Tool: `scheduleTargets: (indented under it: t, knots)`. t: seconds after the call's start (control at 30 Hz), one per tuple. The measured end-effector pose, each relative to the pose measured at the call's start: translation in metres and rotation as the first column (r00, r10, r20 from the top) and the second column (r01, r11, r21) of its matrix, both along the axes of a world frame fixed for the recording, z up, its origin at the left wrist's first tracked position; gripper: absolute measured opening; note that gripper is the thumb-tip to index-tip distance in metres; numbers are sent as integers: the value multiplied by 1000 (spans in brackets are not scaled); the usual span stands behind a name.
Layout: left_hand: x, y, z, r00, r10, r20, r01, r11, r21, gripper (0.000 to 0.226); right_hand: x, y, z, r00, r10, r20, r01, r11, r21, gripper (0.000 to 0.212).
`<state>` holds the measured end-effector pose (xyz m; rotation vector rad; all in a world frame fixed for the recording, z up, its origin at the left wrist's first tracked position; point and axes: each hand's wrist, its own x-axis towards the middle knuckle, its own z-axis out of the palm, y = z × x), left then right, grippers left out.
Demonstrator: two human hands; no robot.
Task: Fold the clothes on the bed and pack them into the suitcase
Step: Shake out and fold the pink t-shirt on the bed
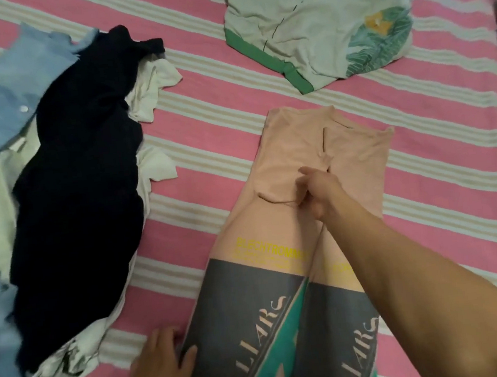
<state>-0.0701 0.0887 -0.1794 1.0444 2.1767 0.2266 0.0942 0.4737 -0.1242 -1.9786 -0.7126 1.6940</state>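
Bed (217, 108) fills the view: sheet in broad pink bands with thin cream and tan stripes, running on a slant from near left to far right. A dark, blurred strip of room shows at the far right edge; cannot tell what it is.

Left side: loose heap of clothes. Light blue shirt (2, 100) with white buttons at far left, a white garment (151, 88) under and beside it, and a dark navy garment (81, 187) draped over the top, lying long from far to near.

Near left of centre: left hand (160, 372) rests flat on the near left edge of the peach T-shirt (290, 156), fingers (165, 341) straight and slightly spread, thumb on the grey print.

Centre: the peach T-shirt lies on the sheet, sides folded in to a narrow strip. Long axis runs near to far, tipped a little rightward; plain end far, printed end (yellow lettering, grey and green panels reading "LIARS") near.

Right hand (318, 193) reaches out over the shirt's middle, its fingers curled, pinching a fold of peach cloth.

Far right: pale green leaf-print garment (316, 27) with green trim, crumpled, well apart from the shirt.
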Motion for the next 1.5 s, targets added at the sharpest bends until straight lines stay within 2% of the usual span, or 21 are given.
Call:
scheduleTargets:
  t: [0.07,0.13,0.2,0.3,0.37,0.43,0.47,0.53,0.63,0.73,0.8,0.87,0.93,1.0,1.1,1.2,1.27,1.33,1.4,1.47,1.5]
  knots:
    - [6,-4,5,997,-41,-62,37,997,-72,38,-5,5,1,992,74,99,-87,987,138,56]
    - [18,-8,10,992,-73,-107,56,986,-155,34,-11,11,5,973,146,178,-185,957,223,69]
    - [32,-13,16,993,-56,-107,35,981,-191,29,-18,16,18,932,244,267,-319,902,290,66]
    - [50,-22,31,991,97,-89,-111,979,-170,16,-17,28,35,870,365,332,-471,815,338,59]
    - [64,-28,43,968,244,-55,-248,964,-96,14,-7,40,44,813,431,392,-568,735,370,52]
    - [82,-34,58,949,309,-56,-308,951,25,24,19,64,39,722,492,487,-684,617,391,45]
    - [95,-35,67,949,302,-94,-296,953,68,28,38,86,24,674,516,529,-733,555,392,45]
    - [122,-36,87,959,223,-172,-213,974,75,27,76,101,33,601,515,611,-797,446,408,49]
    - [187,-27,121,976,166,-140,-151,982,110,18,131,81,87,538,485,690,-838,397,374,57]
    - [253,-10,125,994,84,-68,-79,994,77,5,196,85,91,502,481,718,-850,425,310,60]
    - [290,-2,107,999,5,-51,-2,998,65,6,234,98,60,480,481,733,-861,419,289,70]
    - [318,5,73,990,-94,-104,101,992,70,14,257,104,28,436,513,740,-881,410,234,74]
    - [337,12,43,965,-190,-180,194,981,8,16,269,102,-4,363,543,757,-914,365,177,72]
    - [346,15,26,939,-253,-233,254,967,-29,22,276,105,-35,365,539,759,-919,339,202,79]
    - [349,11,33,936,-266,-231,277,961,14,33,280,110,-56,355,558,750,-929,303,214,88]
    - [359,5,51,941,-272,-200,288,956,57,37,276,123,-49,346,562,751,-933,293,210,71]
    - [374,3,55,936,-300,-185,315,948,55,30,273,126,-40,341,590,732,-927,342,157,73]
    - [384,2,57,912,-365,-186,373,928,8,18,275,110,-29,376,587,718,-894,434,113,76]
    - [375,-2,59,872,-438,-220,445,895,-21,31,280,70,-15,435,463,772,-825,549,136,65]
    - [353,-13,63,835,-474,-278,491,871,-12,39,283,10,-2,501,343,795,-790,557,257,47]
    - [336,-20,62,813,-489,-315,510,860,-19,41,286,-23,-2,545,357,758,-784,537,311,38]
